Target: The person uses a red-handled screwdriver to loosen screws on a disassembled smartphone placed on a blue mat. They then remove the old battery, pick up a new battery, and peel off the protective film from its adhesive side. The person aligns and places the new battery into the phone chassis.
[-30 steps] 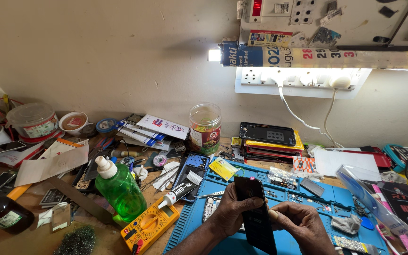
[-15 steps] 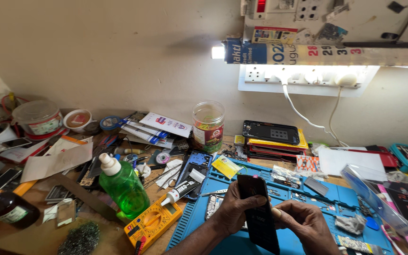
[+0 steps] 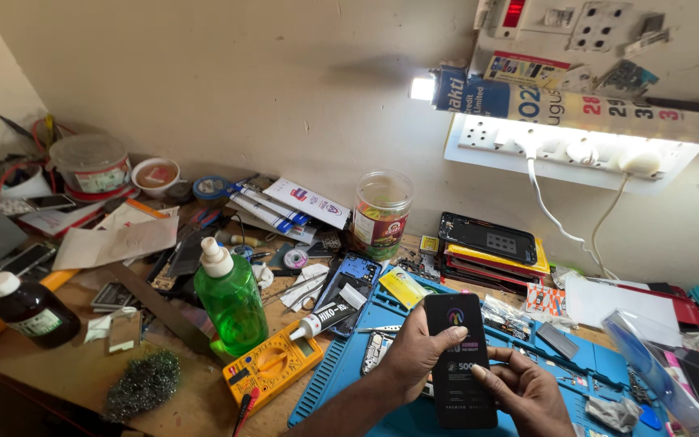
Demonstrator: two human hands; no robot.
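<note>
The black phone (image 3: 459, 360) is held upright over the blue mat (image 3: 341, 380), its long axis running away from the person, top end toward the wall and the lit screen facing up at the camera. The left hand (image 3: 414, 356) wraps around its left edge, fingers curled onto the screen near the top, grasping it firmly. The right hand (image 3: 527, 392) closes on the right edge lower down, thumb pressed on the glass. The mat lies on a crowded wooden workbench (image 3: 196, 405), with a green bottle (image 3: 232, 299), a yellow meter (image 3: 273, 366) and a glue tube (image 3: 325, 316) to the left. Behind, a stack of phones (image 3: 491, 247) sits against a plain wall under a bright lamp (image 3: 424, 89) and a power strip (image 3: 560, 150).
</note>
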